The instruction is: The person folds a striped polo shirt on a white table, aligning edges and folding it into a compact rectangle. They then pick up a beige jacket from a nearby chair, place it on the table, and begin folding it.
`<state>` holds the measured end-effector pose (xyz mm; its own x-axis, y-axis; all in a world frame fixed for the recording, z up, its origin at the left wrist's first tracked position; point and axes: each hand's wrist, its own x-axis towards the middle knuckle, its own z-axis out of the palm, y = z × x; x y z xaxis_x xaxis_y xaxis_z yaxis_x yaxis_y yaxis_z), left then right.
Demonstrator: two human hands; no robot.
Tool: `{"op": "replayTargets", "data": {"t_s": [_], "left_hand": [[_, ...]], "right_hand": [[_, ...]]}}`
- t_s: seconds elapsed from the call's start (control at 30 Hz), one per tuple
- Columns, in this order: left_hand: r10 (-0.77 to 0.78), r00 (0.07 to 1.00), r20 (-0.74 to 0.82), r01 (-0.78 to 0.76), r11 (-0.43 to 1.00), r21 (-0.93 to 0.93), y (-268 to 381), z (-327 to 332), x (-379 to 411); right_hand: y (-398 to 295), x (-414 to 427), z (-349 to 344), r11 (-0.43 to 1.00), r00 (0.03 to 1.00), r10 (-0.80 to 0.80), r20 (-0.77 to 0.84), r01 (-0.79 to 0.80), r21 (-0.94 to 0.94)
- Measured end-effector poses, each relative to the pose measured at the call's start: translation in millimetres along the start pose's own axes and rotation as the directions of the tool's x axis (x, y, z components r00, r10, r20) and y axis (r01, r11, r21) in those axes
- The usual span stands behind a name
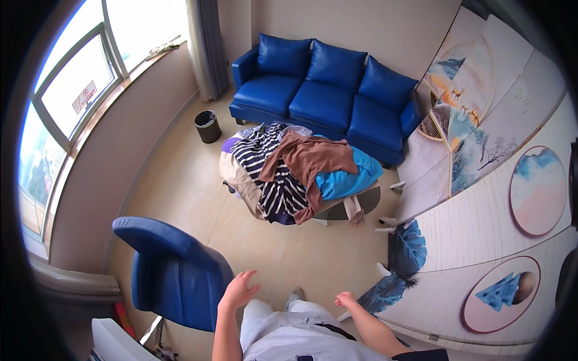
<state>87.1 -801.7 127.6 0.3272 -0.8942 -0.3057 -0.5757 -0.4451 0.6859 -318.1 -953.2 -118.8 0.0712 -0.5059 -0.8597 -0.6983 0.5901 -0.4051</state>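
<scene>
My left hand [240, 289] hangs in the air beside the blue upholstered chair [180, 284], its fingers apart and nothing in it. Over on the other side of my body, my right hand [346, 299] is loosely curled near the folding screen and appears to hold nothing. Ahead of me a heap of clothes covers a low table [371, 203]. On top lies a brown long-sleeved garment [311, 153]. Under it are a navy-and-white striped garment [275, 180], a bright blue garment [347, 180] and a beige garment [241, 180]. A checked cuff [356, 217] dangles over the table edge.
A blue leather sofa [320, 94] stands behind the table. A black waste bin [207, 126] is by the window wall. To the right runs a painted folding screen [460, 252] with white feet on the tiled floor [253, 252]. A white box-like object [117, 340] is at lower left.
</scene>
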Motion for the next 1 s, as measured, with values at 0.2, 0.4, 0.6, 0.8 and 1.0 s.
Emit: {"op": "replayTargets", "data": {"t_s": [0.2, 0.4, 0.6, 0.8, 1.0], "left_hand": [[-0.040, 0.973, 0.228, 0.007, 0.990, 0.144, 3.8, -3.3, 77.2], [-0.096, 0.952, 0.290, 0.020, 0.966, 0.256, -20.8, -33.4, 162.2], [0.097, 0.967, 0.237, -0.136, 0.978, 0.156, -9.5, -92.1, 260.5], [-0.026, 0.957, 0.290, -0.014, 0.991, 0.133, -31.0, -101.9, 330.1], [-0.069, 0.934, 0.350, 0.152, 0.965, -0.215, 5.1, -91.1, 352.3]], "right_hand": [[51.1, 47.0, -13.0, 0.964, 0.980, 0.199, -0.011, -0.198, -0.176], [-6.1, 70.2, 55.4, 0.926, 0.982, -0.161, 0.103, 0.186, -0.328], [-121.6, 147.0, 69.5, 0.868, 0.992, -0.095, -0.081, 0.043, -0.495], [-336.6, 157.2, 63.5, 0.963, 0.942, -0.260, -0.212, 0.236, -0.131], [-447.9, 213.5, 52.5, 0.886, 0.850, -0.428, -0.308, 0.462, 0.042]]}}
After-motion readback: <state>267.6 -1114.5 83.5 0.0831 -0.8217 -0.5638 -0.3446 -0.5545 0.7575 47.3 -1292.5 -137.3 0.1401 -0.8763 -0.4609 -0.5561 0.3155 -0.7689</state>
